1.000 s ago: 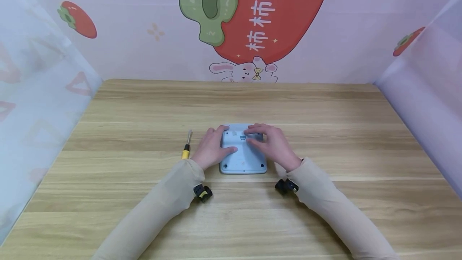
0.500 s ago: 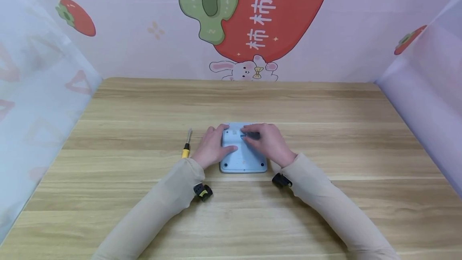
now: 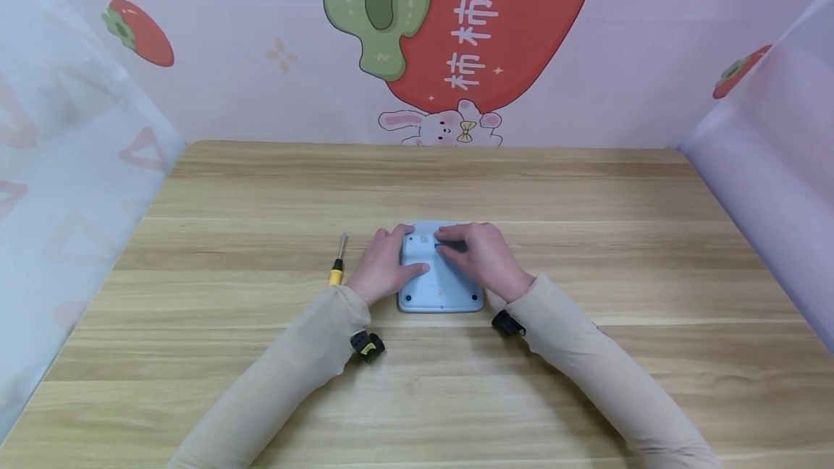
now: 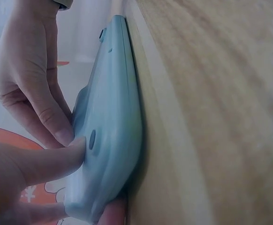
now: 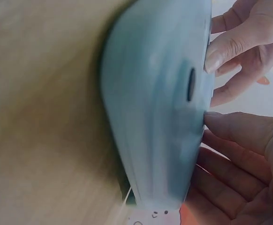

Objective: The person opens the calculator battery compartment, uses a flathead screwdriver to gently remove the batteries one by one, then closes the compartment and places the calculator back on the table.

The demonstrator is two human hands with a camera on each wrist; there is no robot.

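Note:
A light-blue calculator (image 3: 449, 288) lies face down on the wooden table, its back with round dark feet facing up. At its left side my left hand (image 3: 384, 266) grips the edge, thumb on the back and fingers round the side. My right hand (image 3: 485, 255) bends over the upper right part, thumb and index fingertips pinching at the battery cover, which they mostly hide. In the left wrist view the right thumb (image 4: 61, 133) meets the back just beyond the left thumb (image 4: 75, 154). The right wrist view shows the calculator (image 5: 150, 93) from its side, with both thumbs at its back.
A screwdriver (image 3: 337, 270) with a yellow and black handle lies left of the calculator, beside the left wrist, its tip pointing away. The wooden table (image 3: 586, 237) reaches back to a printed cloth backdrop (image 3: 260, 56).
My right hand has shifted slightly left, its thumb and index fingertips drawing closer together over the latch. My left hand and the calculator have stayed in place.

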